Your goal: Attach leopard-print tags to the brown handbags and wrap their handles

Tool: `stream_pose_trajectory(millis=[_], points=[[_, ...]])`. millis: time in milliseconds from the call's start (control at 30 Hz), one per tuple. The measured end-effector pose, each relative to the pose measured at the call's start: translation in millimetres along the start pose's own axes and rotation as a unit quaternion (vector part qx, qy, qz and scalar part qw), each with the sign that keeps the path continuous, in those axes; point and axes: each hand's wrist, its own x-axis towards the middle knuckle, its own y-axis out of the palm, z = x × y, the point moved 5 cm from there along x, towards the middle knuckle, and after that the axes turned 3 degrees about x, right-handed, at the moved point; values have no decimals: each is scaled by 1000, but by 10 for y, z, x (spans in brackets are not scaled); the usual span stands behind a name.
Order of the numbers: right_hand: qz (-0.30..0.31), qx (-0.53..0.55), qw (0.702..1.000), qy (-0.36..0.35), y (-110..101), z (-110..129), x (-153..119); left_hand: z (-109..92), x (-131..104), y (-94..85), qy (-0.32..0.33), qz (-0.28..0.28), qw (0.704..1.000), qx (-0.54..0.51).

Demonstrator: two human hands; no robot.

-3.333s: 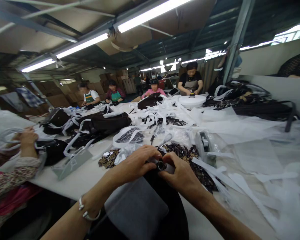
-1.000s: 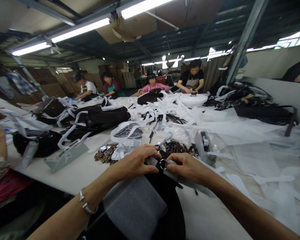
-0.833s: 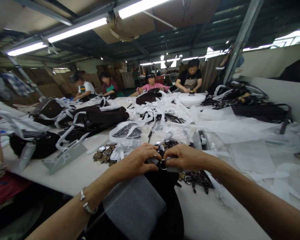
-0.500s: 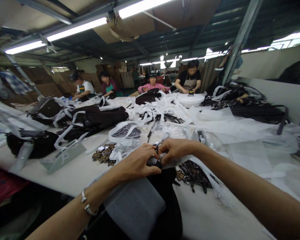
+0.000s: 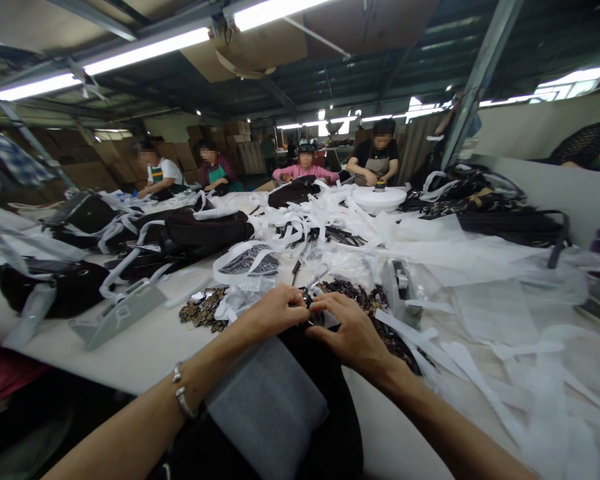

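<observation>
Jointly, left hand and right hand touch metal hardware; dark bag beneath.

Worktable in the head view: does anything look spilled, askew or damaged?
No damage stands out. The untidiest thing is the white strips, loosely tangled across the worktable; I can't tell if that's unusual here. What lies between the left hand and right hand is too hidden to judge.

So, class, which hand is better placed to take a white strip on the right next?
Likely the right hand: the white strips lie on its side, nearer than to the left hand.
</observation>
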Motion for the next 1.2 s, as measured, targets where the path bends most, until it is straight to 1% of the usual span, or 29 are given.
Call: stream_pose_trajectory(millis=[67,133,200,300,467,533,633,733,833,900,1067,1200], points=[[8,37,999,12,19,-49,37,-3,-26,-11,5,2,1000,-9],[33,57,998,15,5,-72,94,-14,-56,-23,9,3,1000,-14],[65,62,996,18,-22,-86,152,-30,-82,-32,17,4,1000,-16],[111,40,993,19,-57,-104,228,-52,-113,-35,37,5,999,-18],[198,21,977,-77,-51,-39,275,-56,-154,-22,70,9,997,-16],[211,25,973,-91,-37,-40,260,-50,-169,-18,83,13,996,-20],[205,61,975,-67,-10,-79,221,-36,-185,-8,91,25,995,-32],[183,96,978,-12,24,-127,179,-17,-187,-3,88,28,995,-39],[157,80,983,50,58,-155,139,16,-179,-7,85,30,995,-43],[141,74,985,72,74,-140,114,43,-175,-15,85,37,995,-46],[109,88,989,43,78,-30,68,96,-168,-38,85,51,993,-60],[110,58,992,32,51,4,64,127,-155,-32,76,57,993,-76]])
